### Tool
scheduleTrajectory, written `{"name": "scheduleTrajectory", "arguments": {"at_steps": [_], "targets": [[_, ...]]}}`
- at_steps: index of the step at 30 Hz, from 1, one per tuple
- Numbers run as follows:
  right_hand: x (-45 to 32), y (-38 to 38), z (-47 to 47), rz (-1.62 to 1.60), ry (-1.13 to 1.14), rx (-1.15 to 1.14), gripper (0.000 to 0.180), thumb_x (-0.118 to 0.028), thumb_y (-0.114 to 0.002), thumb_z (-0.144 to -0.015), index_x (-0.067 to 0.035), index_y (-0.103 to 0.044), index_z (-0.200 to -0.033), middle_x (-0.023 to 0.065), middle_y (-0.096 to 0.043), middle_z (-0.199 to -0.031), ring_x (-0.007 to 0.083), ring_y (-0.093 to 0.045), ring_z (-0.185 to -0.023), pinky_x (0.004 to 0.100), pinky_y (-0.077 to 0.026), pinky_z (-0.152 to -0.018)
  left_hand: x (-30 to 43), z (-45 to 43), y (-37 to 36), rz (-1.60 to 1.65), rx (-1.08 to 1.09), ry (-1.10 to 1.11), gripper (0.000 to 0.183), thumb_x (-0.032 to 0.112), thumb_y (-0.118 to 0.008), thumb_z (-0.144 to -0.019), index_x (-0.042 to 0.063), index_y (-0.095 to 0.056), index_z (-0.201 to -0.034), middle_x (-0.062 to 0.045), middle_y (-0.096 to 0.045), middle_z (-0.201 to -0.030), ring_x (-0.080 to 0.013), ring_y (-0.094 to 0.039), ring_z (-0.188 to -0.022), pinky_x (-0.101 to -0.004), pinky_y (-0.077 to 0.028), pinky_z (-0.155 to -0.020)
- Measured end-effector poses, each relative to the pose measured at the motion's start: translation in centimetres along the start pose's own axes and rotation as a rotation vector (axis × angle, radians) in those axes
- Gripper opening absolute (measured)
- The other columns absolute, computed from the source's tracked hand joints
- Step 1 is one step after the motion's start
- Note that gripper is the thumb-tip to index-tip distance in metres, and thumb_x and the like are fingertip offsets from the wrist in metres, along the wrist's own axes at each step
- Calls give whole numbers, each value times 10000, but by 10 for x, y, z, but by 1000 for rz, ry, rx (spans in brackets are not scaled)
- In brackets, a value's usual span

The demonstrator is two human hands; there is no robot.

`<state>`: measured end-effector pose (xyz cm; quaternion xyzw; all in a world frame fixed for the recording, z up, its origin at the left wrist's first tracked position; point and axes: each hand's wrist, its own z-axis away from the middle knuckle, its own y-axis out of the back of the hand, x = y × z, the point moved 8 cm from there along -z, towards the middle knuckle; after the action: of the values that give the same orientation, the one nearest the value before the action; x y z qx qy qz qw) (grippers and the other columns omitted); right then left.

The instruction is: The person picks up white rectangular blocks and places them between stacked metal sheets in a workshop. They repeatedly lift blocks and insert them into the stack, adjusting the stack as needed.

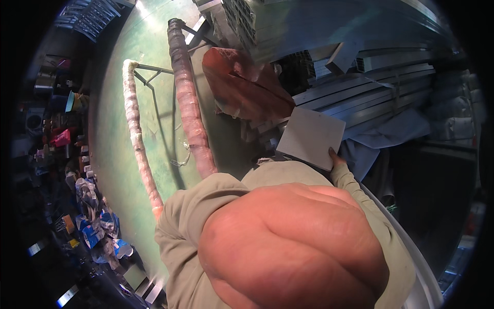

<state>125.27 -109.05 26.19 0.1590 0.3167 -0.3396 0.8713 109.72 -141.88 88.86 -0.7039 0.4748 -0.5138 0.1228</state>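
Very close to the camera, the back of my left hand (293, 247) fills much of the lower picture. Its fingers are hidden, so I cannot tell whether it holds anything. Farther off, my right hand (337, 158) grips the edge of a pale grey square panel or box (311, 135), its thumb lying on the top face. The object is tilted, with a darker side showing along its lower edge. A light khaki sleeve (347, 175) covers the right arm. Beyond the panel lies a reddish-brown sheet or sack (247, 89).
Two plastic-wrapped rails (189, 104) of a metal frame rise from the green floor (112, 127). Long metal profiles (386, 89) are stacked at right, with grey sheeting (397, 129) draped by them. Mixed bags and goods (92, 228) line the left side.
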Motion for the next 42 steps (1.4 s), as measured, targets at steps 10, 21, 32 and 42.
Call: {"name": "scheduleTrajectory", "arguments": {"at_steps": [10, 21, 32, 42], "targets": [[-1, 7, 29, -58, 24, 92, 834, -366, -891, -796, 160, -549, -1346, 255, -683, -1251, 352, -698, -1069, 422, -544, -956, -47, -47, 80, -618, -316, 120, 178, -37, -598, -967, -61, -656, -1133, -187, -683, -1123, -266, -700, -985, -385, -529, -942], [36, 39, 53, -56, -23, 334, 887, -415, -884, -797, 180, -541, -1359, 290, -662, -1293, 375, -678, -1140, 432, -525, -993, -119, -218, 124, -1843, -649, -787, 394, 189, -722, -916, 84, -655, -1290, -154, -658, -1289, -353, -605, -1241, -467, -463, -1061], [34, 35, 55, -247, -80, 431, 882, -397, -880, -813, 183, -521, -1373, 286, -644, -1316, 366, -658, -1166, 429, -509, -1010, -213, -314, 156, -2459, -536, -325, 764, 572, -781, -841, 56, -581, -1367, -231, -566, -1479, -390, -518, -1402, -557, -429, -1115], [15, 19, -64, -251, -40, 339, 812, -403, -892, -792, 153, -591, -1300, 247, -697, -1206, 339, -695, -1062, 426, -534, -940, -220, -302, 155, -2510, -516, -864, 655, 638, -662, -906, 95, -656, -1272, -110, -702, -1285, -303, -662, -1213, -469, -510, -980]]}}
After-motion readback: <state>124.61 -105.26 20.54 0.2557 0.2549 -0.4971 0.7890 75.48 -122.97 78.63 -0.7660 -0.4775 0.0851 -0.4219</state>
